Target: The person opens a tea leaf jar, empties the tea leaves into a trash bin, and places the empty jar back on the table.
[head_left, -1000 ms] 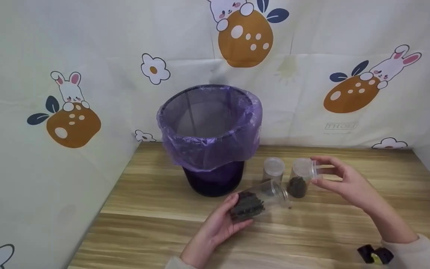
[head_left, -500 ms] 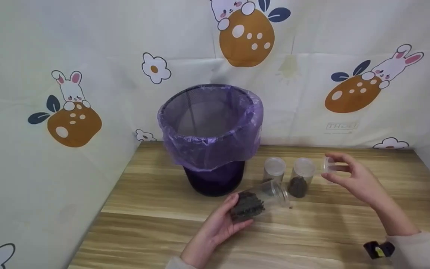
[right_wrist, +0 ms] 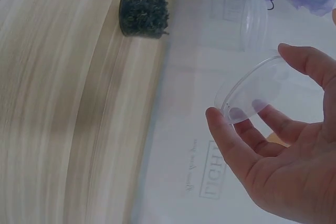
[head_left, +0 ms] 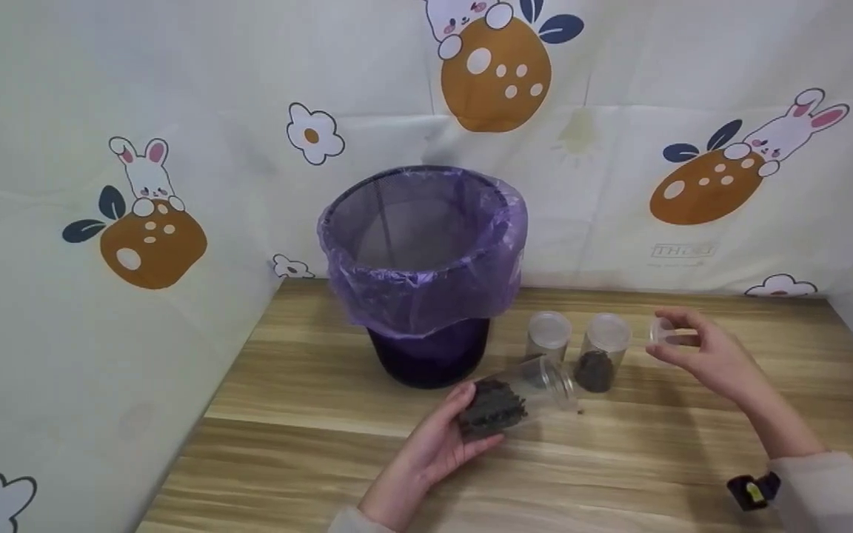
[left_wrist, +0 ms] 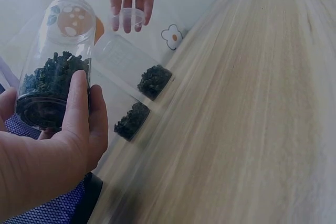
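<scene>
In the head view my left hand [head_left: 430,451] grips a clear jar [head_left: 537,385] part filled with dark green dried tea leaves. The jar is tilted, its uncovered mouth pointing right, and the leaves sit toward its base, also visible in the left wrist view. To the right, my right hand [head_left: 719,359] pinches a clear round lid [head_left: 661,331] by its edge, apart from any jar; the right wrist view shows thumb and fingers around the lid's rim [right_wrist: 252,90]. Two lidded jars of leaves stand between the hands: one nearer [head_left: 606,337], one partly hidden [head_left: 548,329] behind the held jar.
A dark mesh bin [head_left: 430,363] lined with a purple bag [head_left: 426,300] stands behind the left hand. A tiny dark crumb [head_left: 580,411] lies below the held jar's mouth. Printed cloth [head_left: 619,192] borders the wooden table [head_left: 308,444].
My right hand has moved right with the lid, from beside the right standing jar to a gap away from it. The left hand and its jar stay in place.
</scene>
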Demonstrator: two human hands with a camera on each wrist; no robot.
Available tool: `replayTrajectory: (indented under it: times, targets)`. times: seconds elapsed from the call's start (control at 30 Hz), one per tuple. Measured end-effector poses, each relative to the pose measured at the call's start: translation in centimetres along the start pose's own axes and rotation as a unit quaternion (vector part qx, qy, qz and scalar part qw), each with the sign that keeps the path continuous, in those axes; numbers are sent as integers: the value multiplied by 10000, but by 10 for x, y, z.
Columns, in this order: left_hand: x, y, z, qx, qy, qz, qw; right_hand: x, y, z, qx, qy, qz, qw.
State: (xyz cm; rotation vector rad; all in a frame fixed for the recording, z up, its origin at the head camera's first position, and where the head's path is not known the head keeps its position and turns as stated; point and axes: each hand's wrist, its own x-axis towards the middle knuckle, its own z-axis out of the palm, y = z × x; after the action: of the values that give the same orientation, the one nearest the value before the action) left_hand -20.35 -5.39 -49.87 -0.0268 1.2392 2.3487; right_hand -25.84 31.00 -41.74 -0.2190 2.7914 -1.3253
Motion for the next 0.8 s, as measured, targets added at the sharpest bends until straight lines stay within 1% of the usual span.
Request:
replayTrajectory:
  times: [0.17, 0.43, 0.53, 0.67, 0.8]
  targets:
    - [0, 0, 0, -47, 14, -30, 10000, 2, 4, 1, -157, -110, 86, 9998]
    - [0, 0, -1, -67, -35, -43, 10000, 5, 14, 7, -226, -116, 12, 9997]
    - [0, 0, -1, -74, -22, -49, 10000, 6, 17, 9, -252, -181, 33, 9995]
    - [0, 0, -1, -87, -10, -57, 9999, 9, 21, 12, -342, -246, 103, 9991]
    - [0, -1, -2, -95, 8, -45, 9999, 10, 24, 13, -478, -245, 72, 9985]
